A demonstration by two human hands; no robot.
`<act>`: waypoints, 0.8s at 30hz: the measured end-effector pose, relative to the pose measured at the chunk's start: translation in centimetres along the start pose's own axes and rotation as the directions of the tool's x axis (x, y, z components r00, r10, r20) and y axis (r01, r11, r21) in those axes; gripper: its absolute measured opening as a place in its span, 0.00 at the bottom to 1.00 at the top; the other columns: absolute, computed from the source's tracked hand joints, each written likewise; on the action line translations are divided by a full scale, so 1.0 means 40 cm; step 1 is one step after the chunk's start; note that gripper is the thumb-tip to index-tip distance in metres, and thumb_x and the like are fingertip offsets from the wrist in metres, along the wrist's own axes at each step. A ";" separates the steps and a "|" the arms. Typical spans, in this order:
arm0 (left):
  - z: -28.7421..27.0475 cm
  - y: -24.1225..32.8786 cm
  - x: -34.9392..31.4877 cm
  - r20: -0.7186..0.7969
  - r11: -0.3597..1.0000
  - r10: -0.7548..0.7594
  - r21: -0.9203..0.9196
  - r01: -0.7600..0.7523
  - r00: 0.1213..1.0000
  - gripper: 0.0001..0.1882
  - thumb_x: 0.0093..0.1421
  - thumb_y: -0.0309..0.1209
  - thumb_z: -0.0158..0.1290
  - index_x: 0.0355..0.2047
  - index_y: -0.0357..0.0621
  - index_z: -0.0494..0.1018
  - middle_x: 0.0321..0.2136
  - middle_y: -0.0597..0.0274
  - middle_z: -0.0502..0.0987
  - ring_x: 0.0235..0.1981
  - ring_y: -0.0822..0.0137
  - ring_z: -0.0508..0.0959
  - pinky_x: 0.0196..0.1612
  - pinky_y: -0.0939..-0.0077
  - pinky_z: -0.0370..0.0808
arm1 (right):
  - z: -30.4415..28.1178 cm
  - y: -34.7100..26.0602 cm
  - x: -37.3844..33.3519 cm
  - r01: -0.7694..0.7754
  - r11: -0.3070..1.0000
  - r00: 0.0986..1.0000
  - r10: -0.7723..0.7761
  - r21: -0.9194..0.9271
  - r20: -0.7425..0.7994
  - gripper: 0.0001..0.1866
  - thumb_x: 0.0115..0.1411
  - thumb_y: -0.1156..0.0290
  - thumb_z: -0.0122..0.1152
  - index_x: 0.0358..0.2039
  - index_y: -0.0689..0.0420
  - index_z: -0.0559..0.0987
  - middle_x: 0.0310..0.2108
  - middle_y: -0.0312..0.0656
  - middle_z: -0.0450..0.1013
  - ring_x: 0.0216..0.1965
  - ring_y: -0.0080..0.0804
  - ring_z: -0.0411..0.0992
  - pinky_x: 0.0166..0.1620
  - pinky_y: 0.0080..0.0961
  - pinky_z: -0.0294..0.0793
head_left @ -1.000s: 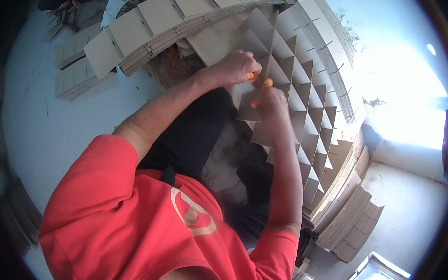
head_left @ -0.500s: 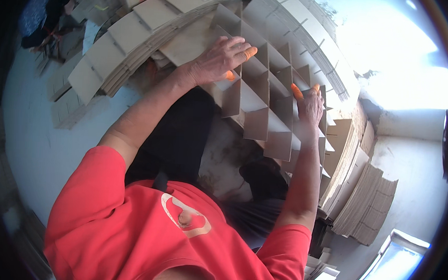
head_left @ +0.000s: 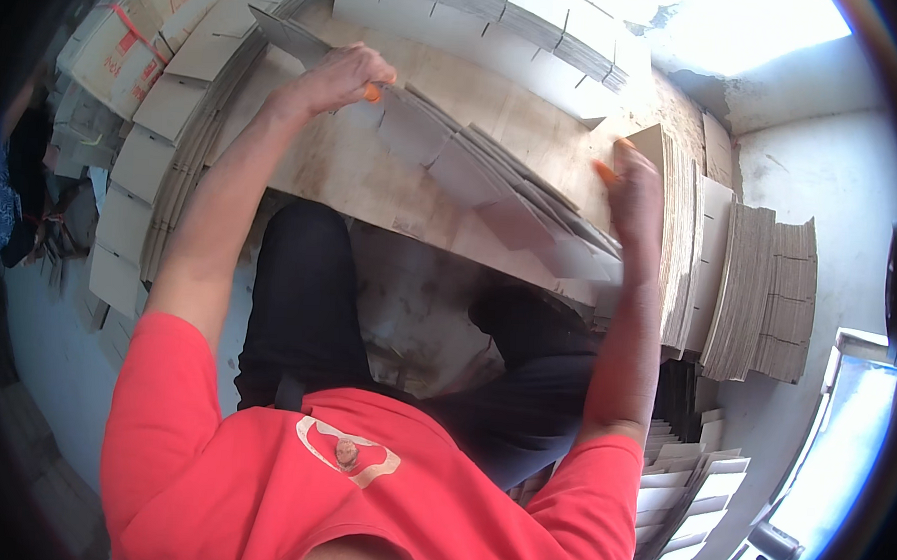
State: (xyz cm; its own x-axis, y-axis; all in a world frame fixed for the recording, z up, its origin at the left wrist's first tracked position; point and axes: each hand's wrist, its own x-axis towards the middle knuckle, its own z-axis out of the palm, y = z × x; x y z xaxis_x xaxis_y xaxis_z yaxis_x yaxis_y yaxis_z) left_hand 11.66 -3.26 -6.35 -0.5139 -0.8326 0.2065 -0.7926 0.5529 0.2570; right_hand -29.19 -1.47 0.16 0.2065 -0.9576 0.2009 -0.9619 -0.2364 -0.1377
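Note:
A grey cardboard partition (head_left: 478,181), folded into a narrow slanting bundle, hangs over the near edge of a wooden work table (head_left: 418,63). My left hand (head_left: 339,83) is closed on its upper left part, with orange covers on fingertips. At the other end, my right hand (head_left: 636,193) is beside the partition, its orange-covered thumb and a finger apart and nothing visible between them. The partition's lower right end reaches close to my right wrist; whether they touch is hard to see. Its lower flaps are blurred.
Stacks of slotted cardboard strips line the table's left side (head_left: 189,149) and far edge (head_left: 540,24). More cardboard stacks (head_left: 758,294) stand at the right. Folded partitions (head_left: 685,491) lie low at the right. A carton (head_left: 129,41) sits at the far left.
The partition has gone from an opened grid of cells to a folded slanting bundle. My left hand has moved left with it; my right hand has shifted slightly right. The view has turned.

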 end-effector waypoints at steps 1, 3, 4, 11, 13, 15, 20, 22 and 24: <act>-0.004 -0.003 -0.010 -0.047 0.996 0.084 0.014 -0.084 0.995 0.13 0.43 0.19 0.60 0.32 0.41 0.75 0.29 0.60 0.77 0.36 0.57 0.75 0.42 0.64 0.68 | -0.004 0.089 -0.014 -0.098 0.995 0.995 0.098 -0.033 -0.028 0.27 0.52 0.65 0.66 0.51 0.62 0.73 0.47 0.51 0.73 0.49 0.44 0.72 0.51 0.33 0.71; -0.062 0.059 -0.019 -0.139 0.992 0.126 0.037 -0.122 0.982 0.14 0.42 0.19 0.60 0.33 0.41 0.75 0.29 0.60 0.77 0.36 0.58 0.75 0.42 0.67 0.69 | -0.039 0.330 -0.067 -0.369 0.922 0.927 0.375 -0.115 0.029 0.31 0.47 0.62 0.71 0.50 0.65 0.74 0.38 0.56 0.76 0.40 0.43 0.76 0.44 0.31 0.74; -0.094 0.078 -0.050 -0.171 0.992 0.116 0.062 -0.107 0.978 0.15 0.42 0.19 0.60 0.33 0.41 0.75 0.29 0.60 0.77 0.35 0.59 0.76 0.41 0.68 0.69 | -0.086 0.321 -0.062 -0.490 0.862 0.837 0.507 -0.128 0.209 0.31 0.45 0.62 0.71 0.47 0.68 0.74 0.29 0.51 0.76 0.29 0.34 0.75 0.36 0.26 0.73; -0.222 0.090 -0.126 -0.574 0.985 0.032 0.158 0.072 0.818 0.16 0.42 0.20 0.62 0.35 0.41 0.77 0.34 0.57 0.78 0.38 0.61 0.77 0.42 0.70 0.71 | -0.049 0.377 -0.152 -0.501 0.646 0.849 0.494 0.576 0.185 0.24 0.49 0.64 0.70 0.44 0.63 0.78 0.31 0.42 0.77 0.31 0.27 0.74 0.36 0.25 0.73; -0.231 0.099 -0.114 -0.572 0.966 0.053 0.237 0.104 0.819 0.15 0.43 0.20 0.61 0.34 0.41 0.77 0.35 0.57 0.78 0.39 0.61 0.77 0.42 0.70 0.71 | -0.035 0.397 -0.165 -0.508 0.698 0.836 0.540 0.504 0.096 0.23 0.48 0.65 0.70 0.44 0.62 0.78 0.32 0.43 0.77 0.31 0.28 0.74 0.37 0.26 0.73; -0.257 0.123 -0.108 -0.574 0.927 0.078 0.343 0.154 0.815 0.14 0.44 0.21 0.61 0.34 0.41 0.77 0.35 0.57 0.79 0.39 0.60 0.77 0.42 0.70 0.71 | -0.039 0.375 -0.157 -0.529 0.736 0.822 0.568 0.423 0.040 0.22 0.48 0.67 0.70 0.44 0.61 0.78 0.33 0.44 0.78 0.31 0.28 0.75 0.37 0.27 0.74; -0.377 0.200 -0.202 -0.679 0.732 0.156 0.567 0.378 0.717 0.15 0.45 0.22 0.61 0.36 0.41 0.78 0.35 0.57 0.80 0.38 0.60 0.79 0.41 0.69 0.72 | -0.055 0.320 -0.137 -0.509 0.812 0.838 0.543 0.284 -0.049 0.20 0.49 0.71 0.67 0.43 0.62 0.78 0.35 0.45 0.78 0.32 0.30 0.75 0.38 0.28 0.74; -0.417 0.205 -0.260 -0.727 0.692 0.152 0.562 0.453 0.670 0.15 0.46 0.23 0.62 0.37 0.41 0.78 0.34 0.57 0.80 0.34 0.60 0.79 0.37 0.69 0.74 | -0.024 0.350 -0.129 -0.408 0.813 0.884 0.465 0.415 -0.042 0.19 0.51 0.72 0.64 0.45 0.61 0.78 0.37 0.44 0.78 0.35 0.30 0.74 0.41 0.28 0.73; -0.426 0.194 -0.315 -0.781 0.669 0.110 0.515 0.535 0.615 0.14 0.47 0.24 0.62 0.37 0.41 0.78 0.32 0.58 0.80 0.33 0.59 0.79 0.35 0.69 0.75 | 0.023 0.418 -0.120 -0.316 0.713 0.922 0.385 0.627 0.027 0.17 0.55 0.72 0.60 0.47 0.60 0.78 0.42 0.42 0.76 0.40 0.30 0.72 0.45 0.28 0.72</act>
State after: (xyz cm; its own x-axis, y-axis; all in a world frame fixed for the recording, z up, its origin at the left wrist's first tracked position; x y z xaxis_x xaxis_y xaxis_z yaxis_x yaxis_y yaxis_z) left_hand 17.57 12.08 9.13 -0.1465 -0.4267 0.8925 -0.9746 -0.0921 -0.2040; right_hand -46.08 -0.99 -4.00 -0.1752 -0.9788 0.1062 -0.6382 0.0307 -0.7693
